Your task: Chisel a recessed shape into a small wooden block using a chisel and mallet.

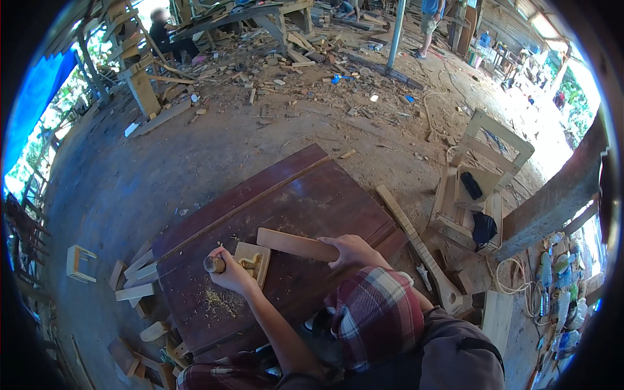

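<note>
The left grip (234, 273) is wrapped around a wooden handle (213, 264); just right of it lies a carved block (262, 259); the right grip (354, 251) clasps a wooden bar (292, 244).

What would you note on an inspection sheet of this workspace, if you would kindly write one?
Surface: dark red wooden table, with pale shavings towards the left.
Job's things: wooden block with a curved carved shape, lying on the table; round wooden handle and flat wooden bar, both held.
Clutter: wood offcuts beside the table's left side; scrap wood on the floor beyond.
Hands: left hand closed on the handle; right hand gripping the bar's right end.
Cables: pale cord looped at right; its use cannot be told.
Surroundings: wooden chair bearing dark items; plastic bottles far right; standing person at the top.
</note>
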Motion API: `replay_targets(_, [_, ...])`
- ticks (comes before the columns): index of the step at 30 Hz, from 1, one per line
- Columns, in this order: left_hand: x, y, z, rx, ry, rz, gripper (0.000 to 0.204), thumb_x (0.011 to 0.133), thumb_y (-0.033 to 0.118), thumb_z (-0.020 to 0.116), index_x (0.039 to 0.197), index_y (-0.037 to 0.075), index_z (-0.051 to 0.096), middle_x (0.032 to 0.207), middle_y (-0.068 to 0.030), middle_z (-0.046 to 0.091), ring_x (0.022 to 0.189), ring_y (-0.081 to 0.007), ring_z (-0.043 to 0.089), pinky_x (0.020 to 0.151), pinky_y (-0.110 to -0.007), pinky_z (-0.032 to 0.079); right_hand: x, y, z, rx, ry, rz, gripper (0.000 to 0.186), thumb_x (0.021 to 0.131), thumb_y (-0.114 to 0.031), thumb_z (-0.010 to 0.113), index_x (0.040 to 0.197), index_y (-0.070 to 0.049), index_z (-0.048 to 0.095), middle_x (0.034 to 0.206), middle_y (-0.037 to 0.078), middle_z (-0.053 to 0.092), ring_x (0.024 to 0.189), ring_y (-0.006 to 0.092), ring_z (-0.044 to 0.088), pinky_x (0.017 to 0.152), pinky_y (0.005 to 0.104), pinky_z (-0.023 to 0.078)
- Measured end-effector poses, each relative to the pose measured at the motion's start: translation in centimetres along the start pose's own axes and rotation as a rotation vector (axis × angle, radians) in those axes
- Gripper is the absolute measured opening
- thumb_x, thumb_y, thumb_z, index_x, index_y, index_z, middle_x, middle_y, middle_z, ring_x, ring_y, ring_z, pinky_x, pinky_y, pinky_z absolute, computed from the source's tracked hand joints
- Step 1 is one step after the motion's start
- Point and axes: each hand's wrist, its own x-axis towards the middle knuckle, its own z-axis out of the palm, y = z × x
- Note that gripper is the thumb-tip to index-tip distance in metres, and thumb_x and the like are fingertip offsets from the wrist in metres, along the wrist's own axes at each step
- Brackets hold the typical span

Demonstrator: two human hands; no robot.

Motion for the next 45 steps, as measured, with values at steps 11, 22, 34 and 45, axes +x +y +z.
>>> replay_targets(11, [-0.6, -0.2, 1.2, 0.072, -0.093, 0.174, 0.005, 0.083, 0.002, 0.062, 0.083, 0.006, 0.064, 0.080, 0.0005, 0.058, 0.072, -0.0106, 0.053, 0.067, -0.028, 0.043, -0.2, 0.0, 0.5, 0.013, 0.025, -0.019, 0.079, 0.066, -0.032, 0.077, 0.136, -0.010, 0.049, 0.088, 0.020, 0.066, 0.084, 0.0364, 0.065, 0.077, 0.0432, 0.051])
replay_targets(22, [-2.4, -0.9, 2.5, -0.025, -0.151, 0.220, 0.005, 0.085, 0.003, 0.062, 0.080, 0.005, 0.062, 0.081, -0.0002, 0.060, 0.077, -0.0121, 0.055, 0.074, -0.029, 0.044, -1.1, -1.1, -1.5, 0.032, 0.023, 0.025, 0.076, 0.064, -0.029, 0.076, 0.134, -0.011, 0.052, 0.085, 0.021, 0.067, 0.083, 0.0366, 0.065, 0.078, 0.0426, 0.051])
replay_targets(34, [-4.1, -0.8, 3.5, 0.031, -0.263, 0.295, 0.006, 0.083, 0.001, 0.062, 0.079, 0.004, 0.060, 0.079, -0.0009, 0.059, 0.076, -0.0118, 0.054, 0.074, -0.029, 0.045, -2.2, -0.9, -3.1, 0.064, -0.087, 0.113, 0.077, 0.064, -0.031, 0.078, 0.135, -0.016, 0.052, 0.092, 0.020, 0.066, 0.091, 0.0363, 0.063, 0.084, 0.0430, 0.048])
replay_targets(45, [-2.1, -0.4, 2.1, -0.003, -0.194, 0.168, 0.007, 0.082, -0.001, 0.062, 0.077, 0.004, 0.062, 0.080, -0.0013, 0.061, 0.076, -0.0112, 0.056, 0.073, -0.028, 0.045, -3.2, -1.9, -4.9, 0.022, -0.112, 0.135, 0.072, 0.063, -0.033, 0.080, 0.131, -0.021, 0.057, 0.099, 0.017, 0.068, 0.094, 0.0357, 0.064, 0.085, 0.0436, 0.051])
